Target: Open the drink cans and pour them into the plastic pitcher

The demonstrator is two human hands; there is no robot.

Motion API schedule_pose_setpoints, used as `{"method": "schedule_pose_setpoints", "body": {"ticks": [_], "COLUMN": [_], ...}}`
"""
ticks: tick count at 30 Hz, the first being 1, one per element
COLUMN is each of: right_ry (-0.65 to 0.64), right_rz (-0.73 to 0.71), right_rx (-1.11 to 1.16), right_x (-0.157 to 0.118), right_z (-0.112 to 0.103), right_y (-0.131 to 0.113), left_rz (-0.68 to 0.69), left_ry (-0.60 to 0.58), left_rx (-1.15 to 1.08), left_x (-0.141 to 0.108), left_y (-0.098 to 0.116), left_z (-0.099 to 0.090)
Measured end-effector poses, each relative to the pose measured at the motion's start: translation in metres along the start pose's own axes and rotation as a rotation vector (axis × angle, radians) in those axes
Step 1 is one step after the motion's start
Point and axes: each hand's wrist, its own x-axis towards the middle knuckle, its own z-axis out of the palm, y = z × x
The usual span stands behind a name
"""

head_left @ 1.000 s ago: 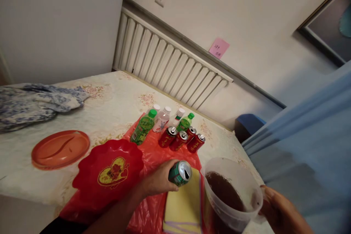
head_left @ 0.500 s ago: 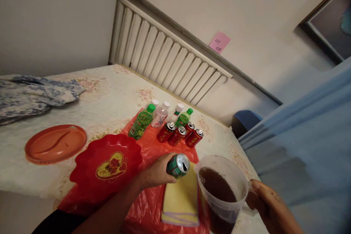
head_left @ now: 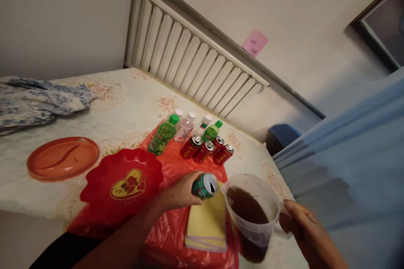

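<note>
A: Moved since a second ago: pitcher (head_left: 251, 218) drawn in closer to the green can (head_left: 205, 185), spout now just beside the can's open top; whole scene shifted slightly down-left in view.

B: Noted. Hands?

A: Left hand (head_left: 179, 193) clamped around the can body, as before. Right hand (head_left: 301, 229) closed on the pitcher handle, fingers curled round it.

B: Can orientation?

A: Tipped well over, long axis near horizontal, opened top pointing right toward the pitcher. Held above the yellow cloth (head_left: 206, 227) on the red plastic sheet (head_left: 172, 168).

B: Pitcher?

A: Roughly upright, dark brown liquid inside, at the near right edge of the sheet.

B: Surroundings?

A: Red heart dish (head_left: 121, 185) left of the hand; red cans (head_left: 206, 151) and bottles (head_left: 184, 128) behind.
</note>
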Motion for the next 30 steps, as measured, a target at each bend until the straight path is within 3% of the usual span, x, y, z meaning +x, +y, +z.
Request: {"method": "schedule_pose_setpoints", "body": {"ticks": [16, 30], "right_ry": [-0.016, -0.147], "right_rz": [-0.015, -0.012], "right_rx": [-0.021, -0.138], "right_x": [0.002, 0.011], "right_z": [0.007, -0.005], "right_y": [-0.010, -0.006], "left_rz": [0.016, 0.005], "left_ry": [0.006, 0.001], "left_rx": [0.036, 0.046], "left_x": [0.000, 0.000], "left_y": [-0.001, 0.000], "left_z": [-0.001, -0.001]}}
